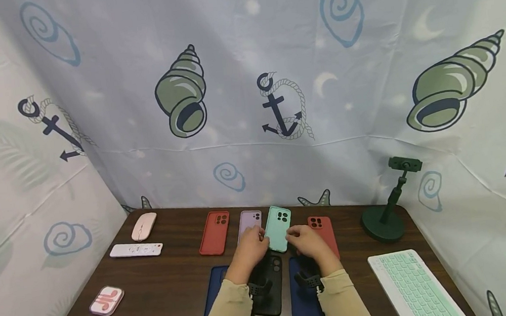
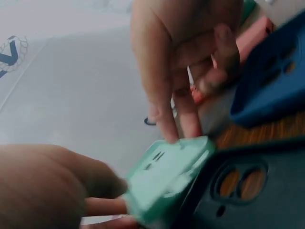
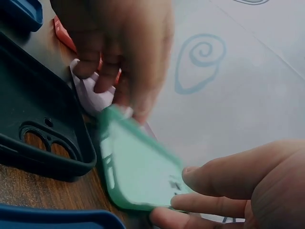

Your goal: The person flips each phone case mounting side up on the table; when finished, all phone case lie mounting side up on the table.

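Note:
A mint green phone case is between my two hands, in the back row of cases. My left hand pinches one edge of it, thumb above and fingers below, as the left wrist view shows. On the opposite side my right hand grips the rim between thumb and fingers. Just left of the green case lies a lilac phone case, partly behind my left hand. A red phone case lies beside my right hand. Beneath my wrists are a black phone case and a dark blue phone case.
Farther left lie another red case, a white mouse, a white remote and a small pink-and-white box. A second blue case is partly under my left sleeve. To the right are a green stand and a keyboard.

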Action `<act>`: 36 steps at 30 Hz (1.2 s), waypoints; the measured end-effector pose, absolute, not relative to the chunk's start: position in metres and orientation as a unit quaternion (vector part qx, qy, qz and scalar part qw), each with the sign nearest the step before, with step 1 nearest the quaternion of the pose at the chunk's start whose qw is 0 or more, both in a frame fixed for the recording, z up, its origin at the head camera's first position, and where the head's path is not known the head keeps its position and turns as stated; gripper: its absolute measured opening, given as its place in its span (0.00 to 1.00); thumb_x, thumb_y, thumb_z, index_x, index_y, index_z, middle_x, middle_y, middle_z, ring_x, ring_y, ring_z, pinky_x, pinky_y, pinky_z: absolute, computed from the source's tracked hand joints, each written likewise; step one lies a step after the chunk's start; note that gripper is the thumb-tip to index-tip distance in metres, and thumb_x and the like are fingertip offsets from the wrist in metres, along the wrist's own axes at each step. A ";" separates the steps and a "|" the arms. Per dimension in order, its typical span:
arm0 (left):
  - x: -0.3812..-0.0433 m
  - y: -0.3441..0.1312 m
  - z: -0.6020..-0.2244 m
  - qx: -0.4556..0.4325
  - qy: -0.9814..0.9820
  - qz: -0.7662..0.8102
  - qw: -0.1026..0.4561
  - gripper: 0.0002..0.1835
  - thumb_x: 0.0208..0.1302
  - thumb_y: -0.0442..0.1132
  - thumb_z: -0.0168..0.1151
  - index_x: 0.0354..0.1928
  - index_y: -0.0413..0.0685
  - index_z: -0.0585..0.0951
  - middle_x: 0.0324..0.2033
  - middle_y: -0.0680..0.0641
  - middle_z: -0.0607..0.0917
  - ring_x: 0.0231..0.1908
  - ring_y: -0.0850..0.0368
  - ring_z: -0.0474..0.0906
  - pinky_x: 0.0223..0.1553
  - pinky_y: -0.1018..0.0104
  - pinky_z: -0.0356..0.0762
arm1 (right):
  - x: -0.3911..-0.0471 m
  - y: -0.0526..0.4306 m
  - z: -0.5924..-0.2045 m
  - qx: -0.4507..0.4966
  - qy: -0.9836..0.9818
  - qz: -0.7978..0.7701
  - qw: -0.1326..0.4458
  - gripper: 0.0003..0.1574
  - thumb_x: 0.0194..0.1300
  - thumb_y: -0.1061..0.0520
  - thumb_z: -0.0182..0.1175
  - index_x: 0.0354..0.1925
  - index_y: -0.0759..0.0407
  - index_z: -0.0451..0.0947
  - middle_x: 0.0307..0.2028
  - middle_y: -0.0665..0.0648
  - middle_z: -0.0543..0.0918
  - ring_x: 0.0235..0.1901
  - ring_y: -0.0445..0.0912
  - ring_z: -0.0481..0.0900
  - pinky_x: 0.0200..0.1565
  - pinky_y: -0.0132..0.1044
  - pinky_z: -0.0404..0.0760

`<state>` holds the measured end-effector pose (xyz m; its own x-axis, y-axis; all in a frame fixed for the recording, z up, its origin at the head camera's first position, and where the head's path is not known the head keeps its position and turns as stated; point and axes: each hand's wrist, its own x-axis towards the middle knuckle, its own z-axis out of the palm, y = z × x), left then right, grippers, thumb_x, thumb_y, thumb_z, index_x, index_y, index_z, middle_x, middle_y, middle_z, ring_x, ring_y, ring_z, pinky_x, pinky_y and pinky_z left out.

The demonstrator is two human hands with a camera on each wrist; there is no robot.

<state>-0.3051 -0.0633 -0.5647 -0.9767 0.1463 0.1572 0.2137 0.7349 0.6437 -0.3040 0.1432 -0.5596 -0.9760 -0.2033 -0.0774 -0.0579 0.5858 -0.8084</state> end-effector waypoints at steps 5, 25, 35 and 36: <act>-0.302 -0.065 -0.565 -0.101 -0.955 -0.276 0.027 0.13 0.69 0.46 0.63 0.44 0.45 0.86 0.38 0.43 0.79 0.36 0.49 0.72 0.40 0.54 0.71 | -0.304 0.145 -0.558 -0.070 0.889 -0.446 0.077 0.22 0.74 0.54 0.58 0.60 0.63 0.79 0.49 0.64 0.86 0.23 0.47 0.81 0.29 0.39 0.78; -0.294 -0.052 -0.538 -0.182 -0.843 -0.507 -0.001 0.15 0.76 0.46 0.56 0.58 0.53 0.82 0.54 0.47 0.83 0.55 0.47 0.80 0.54 0.49 0.77 | -0.284 0.179 -0.545 0.058 0.783 -0.617 0.059 0.23 0.76 0.47 0.56 0.60 0.60 0.78 0.42 0.62 0.86 0.22 0.44 0.75 0.19 0.34 0.68; -0.288 0.006 -0.538 -0.219 -0.829 -0.514 -0.033 0.21 0.76 0.51 0.55 0.64 0.50 0.77 0.60 0.46 0.79 0.60 0.49 0.77 0.60 0.49 0.75 | -0.274 0.233 -0.548 0.126 0.792 -0.597 0.030 0.26 0.78 0.46 0.52 0.63 0.60 0.75 0.43 0.64 0.86 0.23 0.44 0.75 0.21 0.34 0.71; -0.286 0.011 -0.539 -0.218 -0.831 -0.510 -0.037 0.22 0.75 0.52 0.56 0.64 0.50 0.77 0.60 0.45 0.79 0.59 0.49 0.77 0.59 0.50 0.75 | -0.272 0.236 -0.550 0.131 0.792 -0.595 0.029 0.25 0.78 0.46 0.52 0.62 0.60 0.75 0.43 0.64 0.85 0.23 0.44 0.75 0.21 0.34 0.70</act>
<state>-0.2862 0.0110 -0.5394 -0.9020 0.4006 0.1608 0.3245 0.3838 0.8645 -0.2716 0.2362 -0.5504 -0.9640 0.1729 -0.2022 0.2423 0.2568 -0.9356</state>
